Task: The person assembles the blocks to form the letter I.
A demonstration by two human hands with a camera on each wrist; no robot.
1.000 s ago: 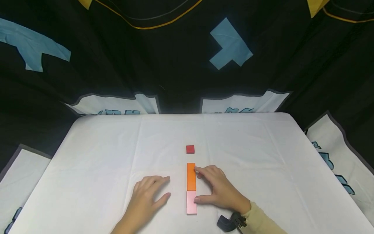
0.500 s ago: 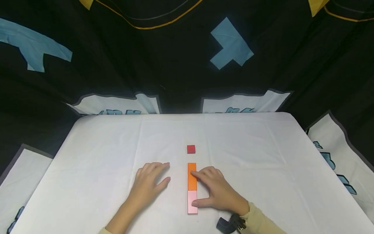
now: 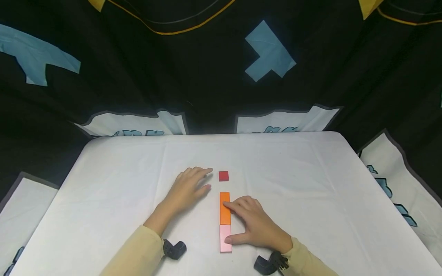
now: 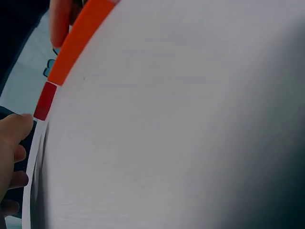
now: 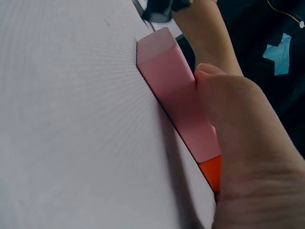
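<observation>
A pink block [image 3: 225,231] and an orange block [image 3: 225,217] lie end to end in a straight line on the table. Beyond them, across a small gap, sits a red block [image 3: 223,176]. My right hand [image 3: 255,222] rests at their right side, thumb on the pink block and a fingertip on the orange one, fingers spread. In the right wrist view the thumb [image 5: 238,109] lies against the pink block [image 5: 174,95]. My left hand [image 3: 189,187] is just left of the red block, apart from it, with thumb and forefinger parted. The left wrist view shows its fingers near the red block [image 4: 45,101].
A white cloth covers the table [image 3: 293,165]. Dark curtains [image 3: 207,76] with blue and yellow patches hang behind its far edge. Black curved wrist mounts [image 3: 175,250] stick out from both sleeves, low over the table.
My left hand has moved forward and slightly right, from beside the orange block to beside the red one. My right fingertips have shifted slightly left onto the blocks. The blocks stay put.
</observation>
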